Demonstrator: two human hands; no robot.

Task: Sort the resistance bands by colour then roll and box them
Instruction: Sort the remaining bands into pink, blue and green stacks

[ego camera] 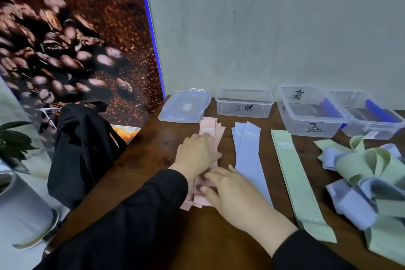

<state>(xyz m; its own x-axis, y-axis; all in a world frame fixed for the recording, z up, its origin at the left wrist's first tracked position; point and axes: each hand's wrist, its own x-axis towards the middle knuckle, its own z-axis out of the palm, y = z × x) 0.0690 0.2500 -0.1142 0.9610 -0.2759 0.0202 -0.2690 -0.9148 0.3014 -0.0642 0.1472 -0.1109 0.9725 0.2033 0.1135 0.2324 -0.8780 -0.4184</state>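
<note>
Sorting is judged to be well under way, with rolling not yet begun. At the far left, off the worktop, a black bag is seen beside a coffee-bean poster. A blue-rimmed lid lies flat at the back, and just in front of it the pink bands are stacked lengthwise. The left hand is laid flat on the middle of that stack, fingers straight and pressing, nothing gripped. The right hand is spread over the near end of the same stack, fingers extended and relaxed; whether an edge is pinched beneath cannot be told. Next to the right, the lilac bands are laid flat, then the green bands, each pile apart from its neighbour. Behind them an empty clear box stands, and further right two more clear boxes, blue rolls being seen inside. At the far right an unsorted tangle of green and lilac bands remains. Squaring of the pink stack appears to be the step in hand; the next move is judged to call for a return to the tangle, single bands being drawn out and laid on the matching pile
</note>
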